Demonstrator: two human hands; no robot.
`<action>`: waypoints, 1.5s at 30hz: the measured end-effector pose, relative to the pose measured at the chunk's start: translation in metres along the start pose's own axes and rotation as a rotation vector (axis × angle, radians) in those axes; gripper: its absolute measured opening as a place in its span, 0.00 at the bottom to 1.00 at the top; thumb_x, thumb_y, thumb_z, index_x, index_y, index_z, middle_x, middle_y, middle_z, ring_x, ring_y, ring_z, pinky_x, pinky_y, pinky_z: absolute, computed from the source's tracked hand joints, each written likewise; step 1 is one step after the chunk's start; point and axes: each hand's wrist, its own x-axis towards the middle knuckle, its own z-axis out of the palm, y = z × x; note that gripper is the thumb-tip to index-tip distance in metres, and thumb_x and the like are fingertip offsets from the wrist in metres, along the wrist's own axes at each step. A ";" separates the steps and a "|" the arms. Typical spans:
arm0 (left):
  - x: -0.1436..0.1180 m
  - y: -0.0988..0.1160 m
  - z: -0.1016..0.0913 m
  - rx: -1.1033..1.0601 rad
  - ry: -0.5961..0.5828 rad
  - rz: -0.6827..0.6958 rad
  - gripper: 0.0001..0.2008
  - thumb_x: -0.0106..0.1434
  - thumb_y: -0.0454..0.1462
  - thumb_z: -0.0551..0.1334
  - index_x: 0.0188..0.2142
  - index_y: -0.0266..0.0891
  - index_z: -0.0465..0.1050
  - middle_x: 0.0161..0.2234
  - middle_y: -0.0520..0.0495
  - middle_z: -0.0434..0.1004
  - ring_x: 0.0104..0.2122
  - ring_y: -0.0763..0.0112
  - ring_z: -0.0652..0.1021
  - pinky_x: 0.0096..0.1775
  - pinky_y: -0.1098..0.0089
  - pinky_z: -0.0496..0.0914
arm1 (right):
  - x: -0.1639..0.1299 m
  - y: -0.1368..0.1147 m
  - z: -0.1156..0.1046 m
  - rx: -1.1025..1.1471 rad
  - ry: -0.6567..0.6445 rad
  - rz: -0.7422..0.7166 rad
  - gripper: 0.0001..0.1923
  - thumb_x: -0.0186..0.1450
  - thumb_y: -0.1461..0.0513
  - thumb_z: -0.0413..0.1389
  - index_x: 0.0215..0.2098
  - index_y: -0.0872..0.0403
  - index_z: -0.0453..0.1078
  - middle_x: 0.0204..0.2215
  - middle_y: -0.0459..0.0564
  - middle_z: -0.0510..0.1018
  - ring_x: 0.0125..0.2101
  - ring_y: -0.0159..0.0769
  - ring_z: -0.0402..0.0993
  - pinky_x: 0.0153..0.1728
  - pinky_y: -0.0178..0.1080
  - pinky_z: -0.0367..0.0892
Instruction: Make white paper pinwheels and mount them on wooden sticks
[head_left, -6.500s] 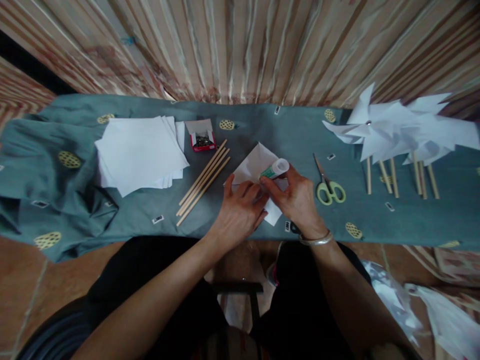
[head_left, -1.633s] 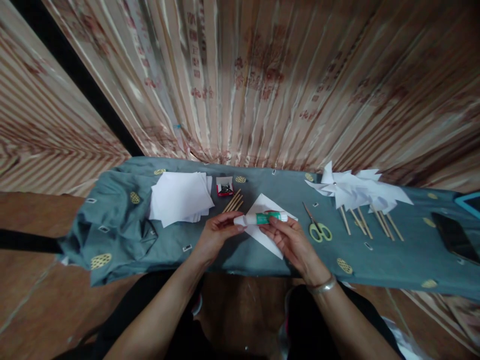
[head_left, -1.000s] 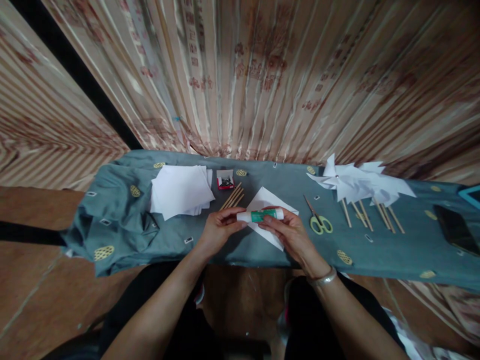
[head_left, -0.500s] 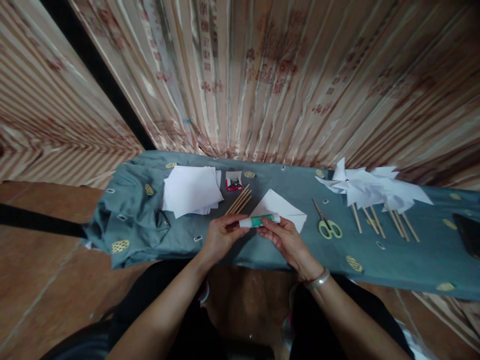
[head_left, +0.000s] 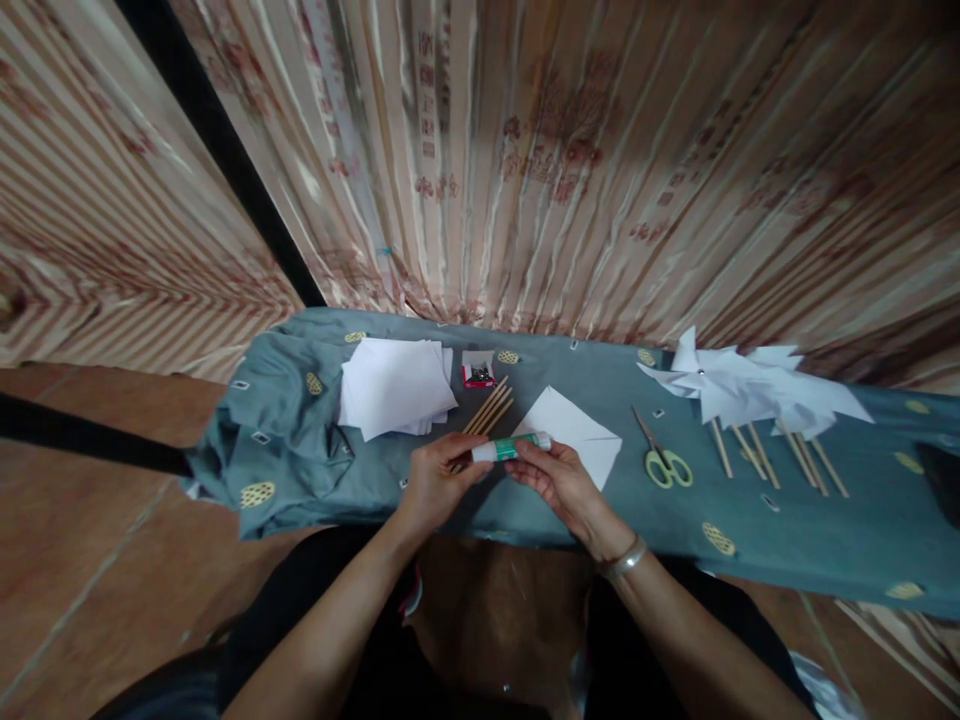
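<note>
Both hands hold a glue stick (head_left: pixel 504 449) level over the near part of the table, in front of the person: the left hand (head_left: pixel 435 483) has its thumb and fingers clamped on the white end, and the right hand (head_left: pixel 553 480) (a silver bracelet (head_left: pixel 628 558) circles that wrist) pinches the green-labelled part near the other end. Just beyond the right fingers a folded white paper (head_left: pixel 574 430) lies on the patterned cloth (head_left: pixel 525 515), its near left part hidden by the glue stick and that hand. Loose wooden sticks (head_left: pixel 491 405) slant away behind the left hand, which blocks the view of their near ends. Past their far tips stands a small open red-and-white box (head_left: pixel 478 372) with dark metallic bits inside, and to its left lies a loose stack of white sheets (head_left: pixel 397 385). Green-handled scissors (head_left: pixel 660 466) rest right of the folded paper, apart from it, blades pointing away. Farther right, white paper pinwheels (head_left: pixel 750 385) overlap in a heap, with 6 sticks showing below them.
</note>
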 end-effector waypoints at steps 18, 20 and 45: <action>0.005 -0.009 -0.038 0.028 0.138 -0.114 0.16 0.55 0.42 0.68 0.41 0.36 0.80 0.38 0.43 0.83 0.34 0.64 0.81 0.38 0.68 0.75 | 0.020 -0.011 0.013 -0.190 -0.048 -0.106 0.22 0.46 0.49 0.72 0.32 0.55 0.79 0.29 0.50 0.85 0.26 0.32 0.81 0.30 0.31 0.74; 0.007 -0.017 -0.047 0.067 0.206 -0.144 0.18 0.55 0.42 0.67 0.42 0.34 0.80 0.36 0.43 0.82 0.33 0.64 0.80 0.37 0.68 0.75 | 0.027 -0.018 0.006 -0.260 0.029 -0.197 0.22 0.45 0.48 0.72 0.31 0.54 0.79 0.29 0.49 0.85 0.26 0.31 0.80 0.31 0.33 0.73; 0.003 -0.012 0.000 0.721 -0.149 0.564 0.07 0.66 0.32 0.60 0.41 0.36 0.77 0.39 0.43 0.81 0.40 0.62 0.76 0.44 0.60 0.74 | 0.013 -0.069 -0.111 -1.272 0.393 -0.709 0.13 0.62 0.56 0.54 0.37 0.51 0.79 0.36 0.54 0.85 0.35 0.47 0.81 0.43 0.51 0.74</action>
